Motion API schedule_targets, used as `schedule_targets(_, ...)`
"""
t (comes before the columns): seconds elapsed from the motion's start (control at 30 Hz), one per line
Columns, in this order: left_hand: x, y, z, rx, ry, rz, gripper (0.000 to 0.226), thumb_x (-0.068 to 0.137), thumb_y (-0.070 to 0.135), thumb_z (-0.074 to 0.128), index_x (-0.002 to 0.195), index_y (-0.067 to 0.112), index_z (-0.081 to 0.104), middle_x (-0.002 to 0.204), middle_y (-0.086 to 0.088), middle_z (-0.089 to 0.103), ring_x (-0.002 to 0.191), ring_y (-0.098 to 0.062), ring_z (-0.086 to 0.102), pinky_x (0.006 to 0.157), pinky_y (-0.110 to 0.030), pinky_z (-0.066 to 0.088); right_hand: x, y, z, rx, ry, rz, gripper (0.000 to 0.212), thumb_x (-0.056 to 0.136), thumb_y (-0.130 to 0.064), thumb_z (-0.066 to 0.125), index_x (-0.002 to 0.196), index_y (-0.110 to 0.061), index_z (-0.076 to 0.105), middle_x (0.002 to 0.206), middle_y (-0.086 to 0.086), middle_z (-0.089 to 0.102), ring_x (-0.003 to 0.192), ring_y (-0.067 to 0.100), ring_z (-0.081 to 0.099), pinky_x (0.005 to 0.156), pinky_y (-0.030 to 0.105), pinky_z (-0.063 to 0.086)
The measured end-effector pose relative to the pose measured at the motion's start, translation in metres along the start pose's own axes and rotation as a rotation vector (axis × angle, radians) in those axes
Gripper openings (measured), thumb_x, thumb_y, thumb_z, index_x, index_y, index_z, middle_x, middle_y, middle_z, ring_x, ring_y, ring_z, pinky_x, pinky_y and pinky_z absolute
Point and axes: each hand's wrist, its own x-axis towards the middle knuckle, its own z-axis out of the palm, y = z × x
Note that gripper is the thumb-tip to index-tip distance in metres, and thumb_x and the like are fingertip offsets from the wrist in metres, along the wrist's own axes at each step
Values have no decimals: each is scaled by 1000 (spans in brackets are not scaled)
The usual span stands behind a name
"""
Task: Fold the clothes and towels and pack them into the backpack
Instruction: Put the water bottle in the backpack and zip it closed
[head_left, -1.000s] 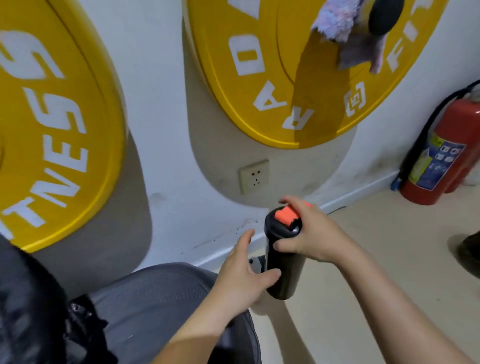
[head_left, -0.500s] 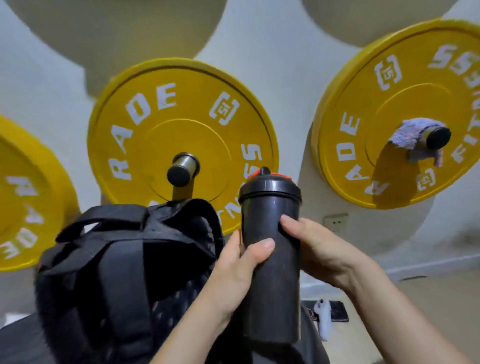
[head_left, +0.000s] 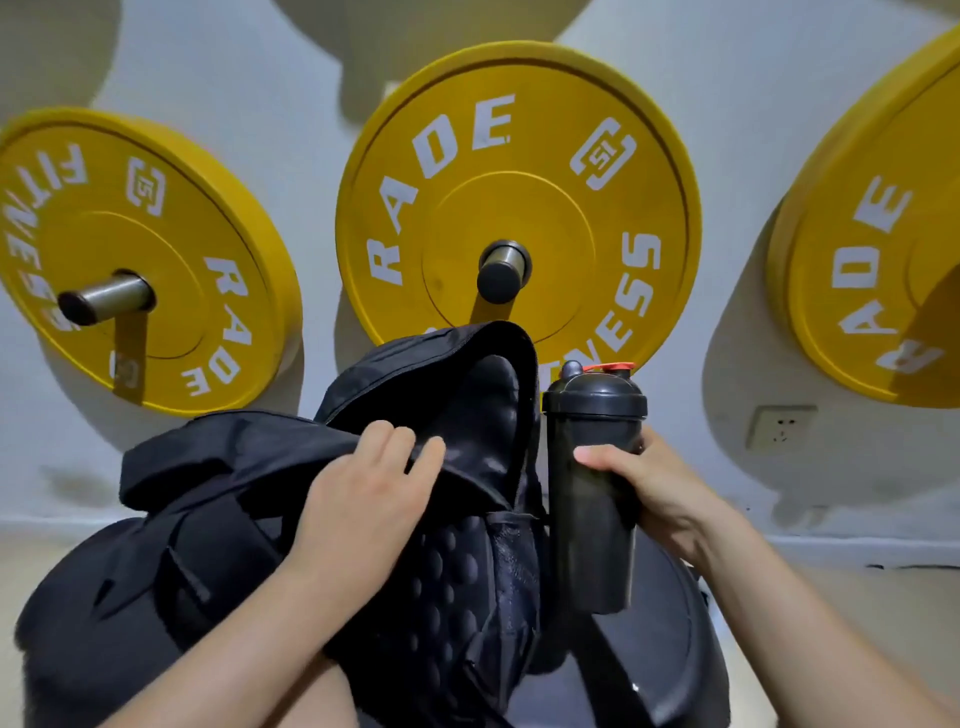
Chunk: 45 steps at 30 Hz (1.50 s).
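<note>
A black backpack (head_left: 249, 551) stands in front of me on a dark round seat (head_left: 670, 639), its padded back panel and straps toward me. My left hand (head_left: 363, 493) lies on its upper part with the fingers curled over the fabric edge. My right hand (head_left: 654, 483) grips a black shaker bottle (head_left: 592, 499) with an orange flip tab, held upright right beside the backpack's mesh side pocket (head_left: 511, 566). No clothes or towels are in view.
Three yellow weight plates hang on wall pegs: left (head_left: 140, 260), middle (head_left: 519, 208), right (head_left: 878, 249). A steel peg (head_left: 504, 270) juts out just above the backpack. A wall socket (head_left: 779, 426) sits at the right, above the skirting.
My left hand has left the bottle and now grasps the backpack's top. The bottle has shifted to the backpack's right side, held by my right hand alone. The view has swung left.
</note>
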Motion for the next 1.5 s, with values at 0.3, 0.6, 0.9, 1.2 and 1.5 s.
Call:
schedule_targets(0.3, 44, -56, -13, -472, -11, 314, 25, 45, 2, 38, 53, 21, 50, 65, 15, 40, 74, -11, 33, 60, -26, 36, 21, 9, 9, 381, -282, 253, 84, 23, -27, 98, 99, -3, 71, 91, 19, 71, 77, 28, 72, 66, 41, 59)
schedule_targets(0.6, 46, -65, -18, -488, -280, 279, 32, 67, 12, 46, 86, 24, 69, 83, 13, 62, 94, -11, 46, 80, -29, 45, 36, 13, 63, 384, -616, 333, 73, 27, -34, 97, 93, -9, 78, 93, 12, 74, 81, 21, 72, 72, 34, 59)
schedule_targets(0.9, -1, -80, -11, 6, -218, 193, 51, 67, 12, 73, 115, 16, 57, 83, -3, 55, 76, -26, 46, 62, -41, 45, 44, 31, 85, 408, -651, 442, 87, 39, -43, 93, 112, -3, 69, 109, 21, 68, 91, 29, 68, 83, 41, 56)
schedule_targets(1.2, 3, -127, -9, 68, -194, 38, 60, 56, -5, 68, 108, 20, 51, 82, -4, 50, 77, -29, 45, 53, -40, 43, 31, 33, 113, 6, -986, 267, 78, 55, -28, 84, 124, -10, 53, 111, 7, 69, 97, 19, 66, 83, 33, 53)
schedule_targets(1.5, 45, -118, 7, 267, -294, 406, 19, 67, 15, 79, 72, 25, 65, 71, 5, 50, 79, -23, 47, 54, -30, 25, 19, 27, 125, -221, -988, 128, 78, 68, -17, 71, 140, -17, 41, 138, 9, 54, 129, 25, 49, 105, 40, 41)
